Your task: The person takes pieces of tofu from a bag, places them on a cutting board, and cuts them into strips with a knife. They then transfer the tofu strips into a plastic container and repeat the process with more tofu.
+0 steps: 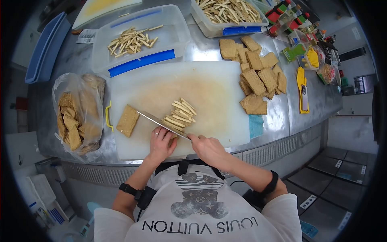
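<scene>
My right hand (209, 150) is closed round the handle of a kitchen knife (159, 123), whose blade slants up and left across the white cutting board (225, 88). Just below the blade, my left hand (162, 142), with a ring on one finger, presses its curled fingers on a piece of brown tofu (173, 142), mostly hidden by them. Cut tofu strips (183, 113) lie in a row on the blade's far side. Near the knife tip, a whole tofu slab (127, 121) rests flat on the board's left part.
Tofu slabs (258, 78) are piled right of the board. A plastic bag (78, 117) of slabs lies left. Behind stand a clear tub (169, 34) and a fuller tub (229, 28) of strips. Yellow gloves (301, 86) and bottles (282, 18) are further right.
</scene>
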Action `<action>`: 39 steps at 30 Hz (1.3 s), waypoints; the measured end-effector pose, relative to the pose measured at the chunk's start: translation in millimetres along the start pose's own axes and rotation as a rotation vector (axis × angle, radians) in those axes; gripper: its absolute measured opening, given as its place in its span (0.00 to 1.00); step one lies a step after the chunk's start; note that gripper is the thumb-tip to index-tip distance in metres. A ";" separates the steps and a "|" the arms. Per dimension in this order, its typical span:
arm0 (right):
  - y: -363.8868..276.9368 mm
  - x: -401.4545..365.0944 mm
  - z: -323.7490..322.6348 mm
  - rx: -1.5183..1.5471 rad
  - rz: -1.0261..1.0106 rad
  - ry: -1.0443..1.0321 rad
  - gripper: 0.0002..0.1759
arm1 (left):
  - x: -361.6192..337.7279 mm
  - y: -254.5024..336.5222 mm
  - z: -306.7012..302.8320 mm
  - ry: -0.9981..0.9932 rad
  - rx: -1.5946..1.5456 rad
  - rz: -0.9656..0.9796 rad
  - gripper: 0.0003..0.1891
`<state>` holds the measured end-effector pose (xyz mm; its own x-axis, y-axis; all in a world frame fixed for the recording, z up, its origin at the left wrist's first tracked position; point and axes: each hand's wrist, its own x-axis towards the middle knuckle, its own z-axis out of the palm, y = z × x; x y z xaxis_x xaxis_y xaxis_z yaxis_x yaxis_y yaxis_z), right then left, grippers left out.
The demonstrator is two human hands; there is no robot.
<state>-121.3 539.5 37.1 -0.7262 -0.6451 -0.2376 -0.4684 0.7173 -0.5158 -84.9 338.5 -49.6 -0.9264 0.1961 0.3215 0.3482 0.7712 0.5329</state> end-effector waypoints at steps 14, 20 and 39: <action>23.0 2.4 -3.5 -0.001 0.096 0.164 0.18 | 31.3 -7.0 5.7 -0.004 0.062 0.187 0.18; 24.7 -0.1 -10.5 -0.034 0.061 0.132 0.19 | 39.7 4.4 -0.1 -0.028 0.068 0.134 0.17; 5.3 2.4 -29.1 -0.025 0.047 0.025 0.16 | 34.7 -0.8 13.1 0.038 -0.023 0.073 0.16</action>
<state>-140.2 549.5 57.7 -0.7600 -0.6040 -0.2401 -0.4460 0.7533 -0.4834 -119.2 352.6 -49.2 -0.8924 0.2279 0.3894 0.4183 0.7415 0.5247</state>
